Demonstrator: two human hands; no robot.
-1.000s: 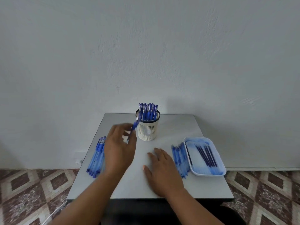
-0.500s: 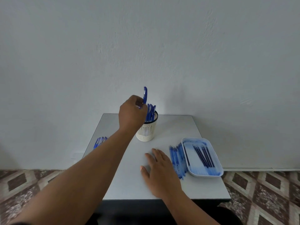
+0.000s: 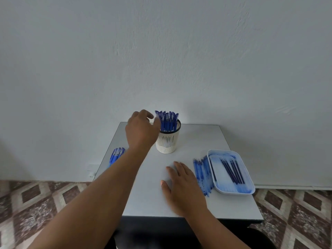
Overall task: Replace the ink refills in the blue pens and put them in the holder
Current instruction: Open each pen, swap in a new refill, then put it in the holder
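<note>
Pen that was in the left hand (image 3: 142, 130) half a second back is no longer in it. That hand now hangs just left of the holder (image 3: 167, 139), fingers loosely curled, empty, thumb side near the rim, and I can't tell if it touches. Arm reaches across the table (image 3: 206, 137) from the near left.

The holder is a cream slotted cup with a dark rim, standing upright at the far middle of the table. A bunch of blue capped pens (image 3: 167, 120) stands in it, caps up, packed close.

Right hand (image 3: 183, 186) has stayed flat on the tabletop at near middle, palm down, fingers straight and slightly spread, gripping nothing.

Just right of that hand, a row of clear-blue used refills (image 3: 203, 175) lies side by side on the table, tips pointing far, right against the left wall of the white tray (image 3: 233, 192). Inside the tray are several dark refills (image 3: 232, 170), lying roughly parallel, slanted; tray floor smeared blue.

Far left edge of the table: a small group of blue pens (image 3: 116, 155) lying flat, partly hidden behind the left forearm.

Plain white wall behind, patterned brown tile floor (image 3: 36, 203) on both sides.
</note>
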